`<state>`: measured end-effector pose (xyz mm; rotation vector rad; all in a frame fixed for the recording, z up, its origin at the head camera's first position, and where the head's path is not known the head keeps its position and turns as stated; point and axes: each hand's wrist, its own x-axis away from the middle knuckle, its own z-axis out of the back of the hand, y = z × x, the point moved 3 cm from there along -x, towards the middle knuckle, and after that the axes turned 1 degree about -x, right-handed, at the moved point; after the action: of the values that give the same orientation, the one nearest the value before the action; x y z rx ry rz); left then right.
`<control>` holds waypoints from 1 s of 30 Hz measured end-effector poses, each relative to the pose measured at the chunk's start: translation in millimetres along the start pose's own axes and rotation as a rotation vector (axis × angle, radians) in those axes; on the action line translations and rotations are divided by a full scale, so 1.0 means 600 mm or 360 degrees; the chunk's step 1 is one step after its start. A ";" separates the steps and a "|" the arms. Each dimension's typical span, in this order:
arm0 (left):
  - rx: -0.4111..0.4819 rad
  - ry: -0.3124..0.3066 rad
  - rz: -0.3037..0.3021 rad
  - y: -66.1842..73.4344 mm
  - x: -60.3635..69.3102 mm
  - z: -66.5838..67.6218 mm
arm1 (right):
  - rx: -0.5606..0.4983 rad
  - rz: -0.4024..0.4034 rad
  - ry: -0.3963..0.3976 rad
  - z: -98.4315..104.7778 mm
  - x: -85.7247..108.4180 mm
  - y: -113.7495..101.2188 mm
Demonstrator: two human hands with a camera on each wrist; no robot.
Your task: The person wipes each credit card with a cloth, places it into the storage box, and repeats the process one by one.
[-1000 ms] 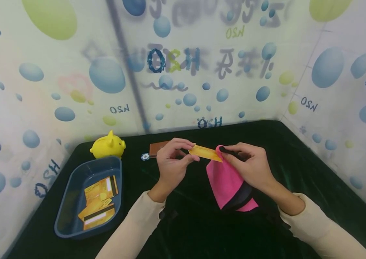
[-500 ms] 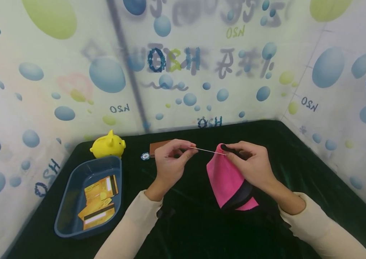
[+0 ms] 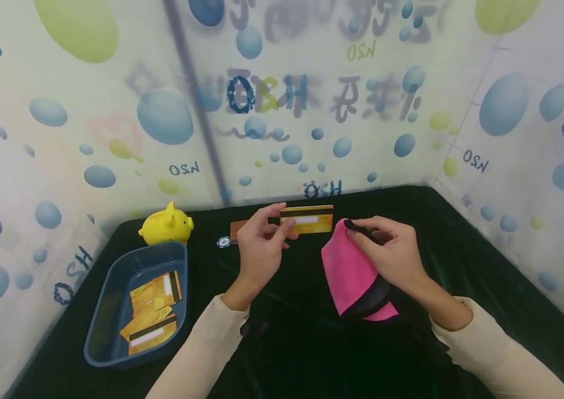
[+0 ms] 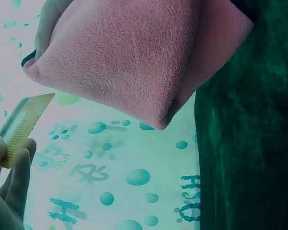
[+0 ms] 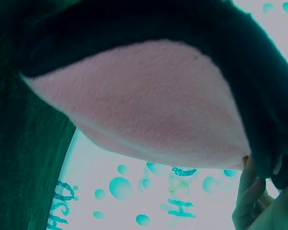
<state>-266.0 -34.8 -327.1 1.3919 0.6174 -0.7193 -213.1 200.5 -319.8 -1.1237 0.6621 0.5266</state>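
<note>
Between thumb and fingers, my left hand (image 3: 263, 247) pinches a gold bank card (image 3: 314, 220), its black stripe side toward the head camera. The same card (image 4: 26, 125) shows tilted in the left wrist view. To its right, my right hand (image 3: 394, 249) grips a pink and black cloth (image 3: 349, 271) by its upper corner, and the cloth hangs down in folds. A small gap separates card and cloth. In the right wrist view the cloth (image 5: 149, 105) covers much of the picture, with my right fingertips (image 5: 249, 187) at its corner.
A blue tray (image 3: 99, 310) at left holds several gold cards (image 3: 154, 332). Behind it stands a yellow piggy bank (image 3: 167, 223). A poker chip (image 3: 224, 241) and a brown wallet (image 3: 239, 230), partly hidden by my left hand, lie on the dark green tablecloth (image 3: 301, 354).
The card has come away from the cloth, passing from gold face through edge-on to its striped side. My left hand tilts it up; my right hand keeps hold of the cloth.
</note>
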 end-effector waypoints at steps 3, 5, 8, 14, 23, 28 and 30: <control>0.0013 -0.0008 0.0145 -0.006 0.003 0.000 | 0.0019 -0.0026 0.0014 0.001 0.001 0.001; 0.0069 -0.0050 0.0221 -0.008 0.004 -0.001 | 0.0024 -0.0037 0.0015 0.000 0.001 0.001; 0.0193 -0.0161 0.0284 -0.008 0.004 -0.003 | 0.0032 -0.0041 0.0017 0.000 0.000 -0.001; 0.0364 -0.0421 0.0295 0.000 0.002 -0.005 | 0.0012 -0.0018 0.0020 -0.001 -0.003 -0.002; 0.0371 -0.0432 0.0134 0.007 -0.003 -0.004 | 0.0030 -0.0015 0.0027 0.002 -0.009 -0.009; 0.0329 -0.0329 0.0045 0.004 -0.005 0.001 | 0.0017 -0.0024 0.0059 0.004 -0.016 -0.019; 0.0373 -0.0269 0.0025 0.003 -0.005 0.004 | 0.0010 -0.0013 0.0059 0.004 -0.019 -0.021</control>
<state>-266.6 -36.9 -323.5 1.5294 0.3982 -0.9086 -211.8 197.6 -303.0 -1.1319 0.6910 0.4976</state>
